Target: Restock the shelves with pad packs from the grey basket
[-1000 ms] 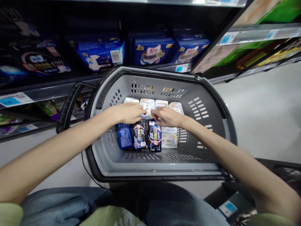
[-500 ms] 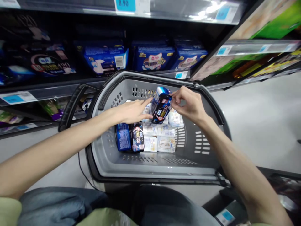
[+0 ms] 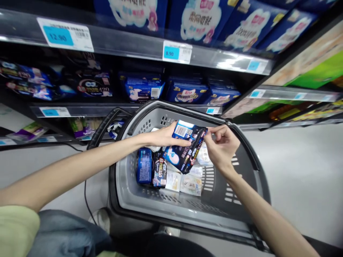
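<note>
A dark blue and black pack of sanitary pads (image 3: 184,146) is held tilted over the basket, its barcode side turned up. My left hand (image 3: 171,137) grips its left side, thumb lying across the face and the other fingers partly hidden behind it. With finger and thumb pinched, my right hand (image 3: 222,142) holds the upper right corner. Beneath, in the grey shopping basket (image 3: 150,204), lie a blue pack (image 3: 144,166), a black pack marked 350 (image 3: 160,172) and several white packs (image 3: 190,185).
Shelves (image 3: 128,50) of blue and black pad packs run behind the basket, with price tags (image 3: 177,52) along their edges. The basket's black handle (image 3: 100,128) sticks out at the left. Green packages (image 3: 318,67) stand on shelves at right, above pale floor (image 3: 302,160).
The held pack has turned so its broad barcode face shows. My left hand has closed on it, thumb over the face. The view has tilted up, showing more shelf.
</note>
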The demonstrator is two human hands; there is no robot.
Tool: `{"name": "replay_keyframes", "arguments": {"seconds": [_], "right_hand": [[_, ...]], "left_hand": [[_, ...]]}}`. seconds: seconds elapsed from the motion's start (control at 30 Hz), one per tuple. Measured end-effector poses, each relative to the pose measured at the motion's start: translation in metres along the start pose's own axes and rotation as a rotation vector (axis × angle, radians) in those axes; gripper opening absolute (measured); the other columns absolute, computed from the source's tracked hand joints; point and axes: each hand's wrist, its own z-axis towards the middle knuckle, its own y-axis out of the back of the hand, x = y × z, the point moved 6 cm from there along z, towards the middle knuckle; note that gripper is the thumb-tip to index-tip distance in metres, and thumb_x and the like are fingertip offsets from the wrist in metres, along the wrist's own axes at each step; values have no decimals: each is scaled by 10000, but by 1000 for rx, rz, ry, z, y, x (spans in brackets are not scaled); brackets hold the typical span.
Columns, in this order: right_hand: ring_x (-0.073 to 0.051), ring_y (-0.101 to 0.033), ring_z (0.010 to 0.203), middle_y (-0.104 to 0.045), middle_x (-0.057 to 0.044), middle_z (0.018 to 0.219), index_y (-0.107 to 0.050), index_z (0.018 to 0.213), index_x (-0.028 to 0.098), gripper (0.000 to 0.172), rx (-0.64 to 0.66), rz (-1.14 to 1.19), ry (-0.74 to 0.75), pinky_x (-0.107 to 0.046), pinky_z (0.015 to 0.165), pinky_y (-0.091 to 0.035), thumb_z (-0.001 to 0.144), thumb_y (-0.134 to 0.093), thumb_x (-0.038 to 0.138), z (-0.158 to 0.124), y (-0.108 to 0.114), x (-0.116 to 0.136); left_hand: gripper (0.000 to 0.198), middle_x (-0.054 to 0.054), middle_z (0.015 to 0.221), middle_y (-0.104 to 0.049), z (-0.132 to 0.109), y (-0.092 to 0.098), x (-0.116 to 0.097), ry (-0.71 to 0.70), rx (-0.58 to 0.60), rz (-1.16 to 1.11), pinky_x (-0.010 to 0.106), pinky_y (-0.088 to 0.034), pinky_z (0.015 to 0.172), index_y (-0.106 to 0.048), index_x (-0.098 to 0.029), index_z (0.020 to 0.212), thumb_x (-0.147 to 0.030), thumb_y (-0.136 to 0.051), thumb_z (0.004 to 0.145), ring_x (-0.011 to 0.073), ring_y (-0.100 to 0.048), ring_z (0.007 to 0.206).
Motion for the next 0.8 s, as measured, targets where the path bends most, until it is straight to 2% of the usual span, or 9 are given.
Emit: {"name": "replay_keyframes", "arguments": {"seconds": [0.1,0.23,0.33,0.47,0.53,0.6,0.67,0.73,0.8], "right_hand": [[-194,-636,764,-554,1,718,-338,644,268,356,29,61,-59,-373,756,-536,835,-638,261,-4,-4,-11],[-182,-620,819,-590,-13,853,-422,744,254,250,92,219,-232,-355,765,-535,829,-652,304,-8,-13,-37],[-185,-640,861,-610,-17,970,-444,906,267,217,246,314,-472,-312,684,-546,876,-590,426,-16,-27,-53],[-230,-668,944,-640,-65,1139,-469,1084,267,374,449,364,-699,-322,652,-559,924,-453,605,-33,-44,-61],[-252,-654,1017,-635,-85,1204,-503,1134,256,440,467,371,-728,-349,708,-573,915,-469,637,-40,-48,-64],[-266,-620,1116,-623,-89,1246,-539,1140,252,450,428,352,-722,-372,806,-573,889,-545,626,-43,-48,-67],[-273,-599,1173,-612,-91,1283,-560,1128,255,428,395,356,-727,-393,879,-561,877,-578,601,-44,-47,-68],[-280,-628,1133,-637,-100,1258,-567,1129,259,433,438,406,-773,-416,856,-575,905,-498,623,-46,-49,-64],[-284,-675,1020,-691,-99,1155,-562,1177,267,522,553,476,-827,-437,760,-597,933,-357,680,-48,-53,-55]], "left_hand": [[690,147,1218,-670,0,6,6,98,-101,-161,431,-568,896,-561,-156,1229,-608,-753,744,294,-664,1094],[642,133,1152,-716,-3,5,12,231,-127,-410,391,-595,790,-629,-165,1185,-599,-771,733,264,-711,962],[616,133,1119,-736,-3,6,15,275,-154,-493,372,-590,753,-662,-154,1166,-604,-748,754,249,-721,896],[611,138,1220,-699,-1,14,18,236,-285,-461,392,-571,863,-617,-156,1213,-597,-705,799,255,-695,1014],[598,134,1269,-667,-3,25,17,186,-419,-308,414,-545,919,-570,-168,1240,-591,-668,830,263,-657,1093],[583,129,1264,-648,-7,35,9,98,-561,-43,432,-515,946,-533,-174,1239,-585,-649,841,271,-622,1122],[576,127,1225,-633,-11,38,-6,-46,-615,270,437,-490,950,-515,-171,1213,-566,-664,821,279,-594,1110],[508,129,1176,-618,-12,29,-20,-220,-526,565,434,-465,945,-522,-165,1176,-495,-662,816,286,-566,1092],[392,135,1144,-610,-12,13,-27,-363,-335,805,436,-437,938,-538,-164,1163,-379,-608,843,294,-539,1087]]}}
